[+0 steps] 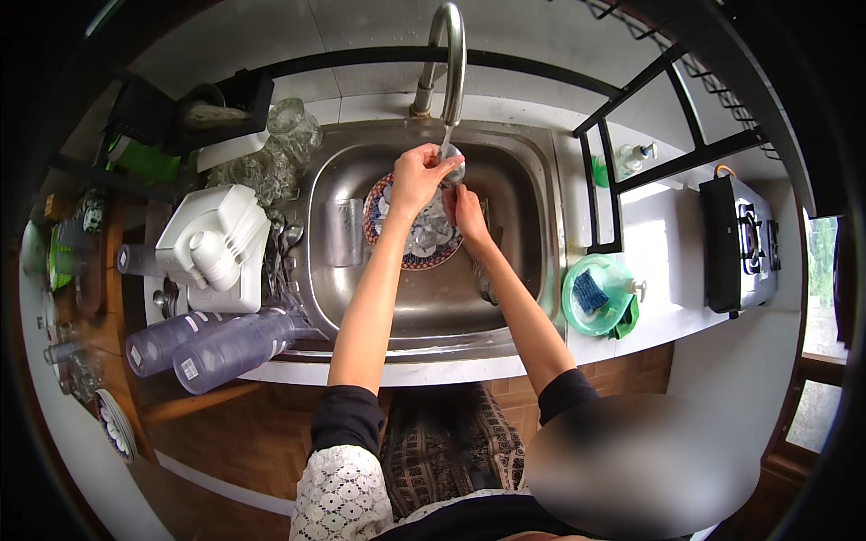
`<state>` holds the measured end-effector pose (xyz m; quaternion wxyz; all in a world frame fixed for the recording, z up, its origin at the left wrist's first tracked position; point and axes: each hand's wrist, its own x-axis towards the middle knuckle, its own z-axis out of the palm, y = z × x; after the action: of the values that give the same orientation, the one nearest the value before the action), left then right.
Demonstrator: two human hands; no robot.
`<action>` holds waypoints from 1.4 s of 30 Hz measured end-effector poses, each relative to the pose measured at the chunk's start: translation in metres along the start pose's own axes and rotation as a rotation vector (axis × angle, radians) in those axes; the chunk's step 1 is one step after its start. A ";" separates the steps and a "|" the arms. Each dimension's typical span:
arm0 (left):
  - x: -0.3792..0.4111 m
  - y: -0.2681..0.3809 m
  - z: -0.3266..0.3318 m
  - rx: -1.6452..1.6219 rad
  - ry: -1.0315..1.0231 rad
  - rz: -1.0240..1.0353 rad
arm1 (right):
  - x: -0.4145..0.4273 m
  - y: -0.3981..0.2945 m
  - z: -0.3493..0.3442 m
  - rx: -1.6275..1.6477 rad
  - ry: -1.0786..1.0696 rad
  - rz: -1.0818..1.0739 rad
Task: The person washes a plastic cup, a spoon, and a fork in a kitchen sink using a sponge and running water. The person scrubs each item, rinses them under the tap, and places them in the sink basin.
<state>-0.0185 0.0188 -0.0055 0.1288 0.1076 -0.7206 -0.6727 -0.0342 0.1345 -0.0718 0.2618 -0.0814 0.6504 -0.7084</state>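
Observation:
Under the faucet (454, 67), a shiny metal spoon (454, 169) is held in the running water. My left hand (421, 174) pinches its rounded bowl between thumb and fingers. Just below, my right hand (467, 213) has its fingers closed at the lower end, where the handle is mostly hidden. Beneath both hands, a plate with a patterned rim (433, 262) lies in the steel sink (419, 318), bearing several clear pieces. To its left lies a clear tumbler (345, 232) on its side. Metal utensils (487, 287) lie partly behind my right forearm.
Left of the sink are white dishes (210, 250), spoons (292, 234), clear glasses (294, 125) and stacked purplish tumblers (233, 348). On the right stand a green basin (575, 318) with a blue sponge (590, 291), a black rack (605, 189) and a gas stove (741, 243).

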 end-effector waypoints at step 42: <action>0.017 0.018 -0.034 -0.166 -0.123 -0.240 | 0.010 -0.019 -0.016 -0.284 -0.041 -0.155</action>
<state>-0.0228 -0.0172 0.0156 0.0116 0.1404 -0.6512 -0.7457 -0.0545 0.1440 -0.0583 0.2053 -0.1820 0.7304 -0.6255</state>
